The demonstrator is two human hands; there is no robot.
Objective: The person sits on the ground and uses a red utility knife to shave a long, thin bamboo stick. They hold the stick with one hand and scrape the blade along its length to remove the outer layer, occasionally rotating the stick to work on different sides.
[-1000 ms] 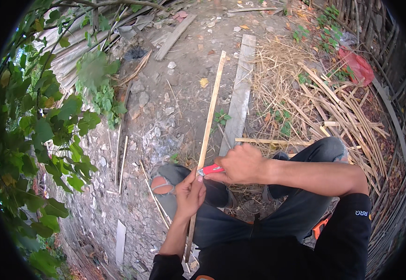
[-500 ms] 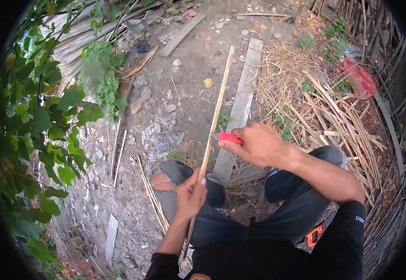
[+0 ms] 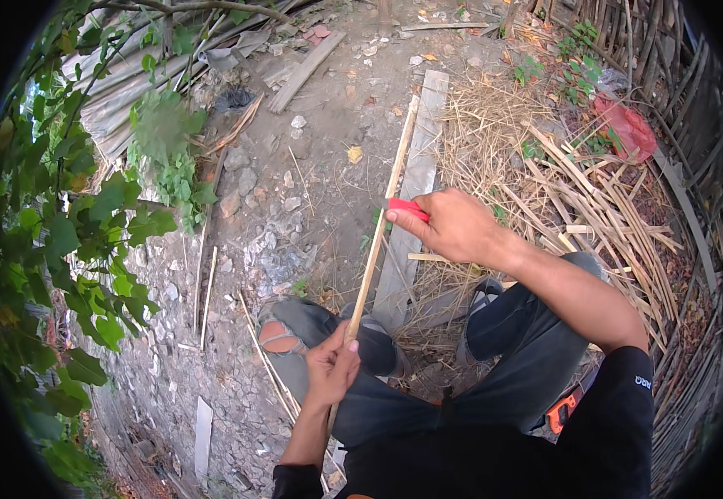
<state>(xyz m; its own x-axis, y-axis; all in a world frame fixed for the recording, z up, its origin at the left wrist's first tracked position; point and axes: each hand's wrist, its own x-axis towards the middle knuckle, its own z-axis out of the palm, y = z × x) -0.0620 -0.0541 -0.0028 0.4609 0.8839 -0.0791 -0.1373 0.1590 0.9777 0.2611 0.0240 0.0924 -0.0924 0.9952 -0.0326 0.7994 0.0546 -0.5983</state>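
- Pale wood, one long narrow strip [image 3: 374,254]: runs at a slant along the left side of the grey plank [image 3: 419,170], its far tip seen right beside the plank's edge, its near part passing over the person's left thigh.
- Left hand [image 3: 333,372]: positioned nearer the person than the plank's near end and to its left. Fingers clamped around the strip, thumb pressed along its upper face.
- Right hand [image 3: 457,226]: positioned just right of the plank's middle stretch. Fingers wrapped tightly on a red-handled cutter [image 3: 408,208], thumb extended along the handle.
- Cutter: reaches over the plank to its left side, front end at the strip. Blade blurred; from where I stand I cannot tell whether it bites into the wood.
- Jeans [image 3: 374,407]: dark, torn open at the left knee; legs bent, the two feet on either side of the plank's near end.
- Straw [image 3: 486,125]: scattered directly right of the plank.
- Split sticks [image 3: 611,216]: loose heap, farther right of the plank, beyond the straw.
- Red plastic bag [image 3: 627,129]: well to the right of the plank, near the heap's far end.
- Orange-handled saw [image 3: 559,413]: right of the plank and nearer the person, partly hidden by the sleeve.
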